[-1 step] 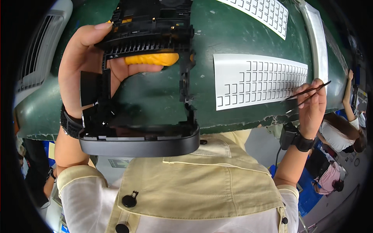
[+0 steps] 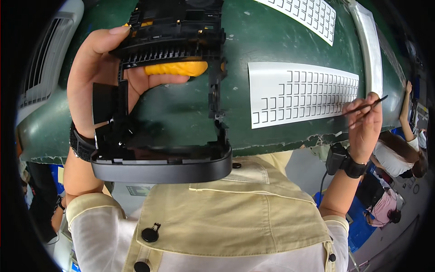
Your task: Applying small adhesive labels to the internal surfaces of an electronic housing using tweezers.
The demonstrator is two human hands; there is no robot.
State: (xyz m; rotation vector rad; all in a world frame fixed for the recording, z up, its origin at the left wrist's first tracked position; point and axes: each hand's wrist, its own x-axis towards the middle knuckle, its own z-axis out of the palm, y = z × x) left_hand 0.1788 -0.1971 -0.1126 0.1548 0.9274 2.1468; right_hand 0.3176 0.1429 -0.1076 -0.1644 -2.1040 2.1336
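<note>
My left hand [image 2: 93, 68] is closed on the side of a large black plastic frame [image 2: 215, 97], held up over the green table. The frame has a toothed rib section, an open middle and a rounded front bar. Behind it a yellow-orange ribbed piece [image 2: 176, 68] shows, lying along the fingers of that hand; its full shape is hidden. Off to the right, my right hand [image 2: 366, 124] pinches dark tweezers [image 2: 366, 107] near the right end of a white sheet with printed black bracket marks [image 2: 272, 90]. The tweezer tips are blurred.
The green tabletop [image 2: 240, 136] has a chipped near edge. A second marked sheet [image 2: 312, 18] lies farther back. A long whitish strip [image 2: 371, 59] borders the right side, and a grey-white vented housing [image 2: 52, 54] stands at far left. Other people sit at the right.
My right hand and the tweezers have shifted slightly to the right, away from the sheet. The black frame in my left hand has moved a hair to the left.
</note>
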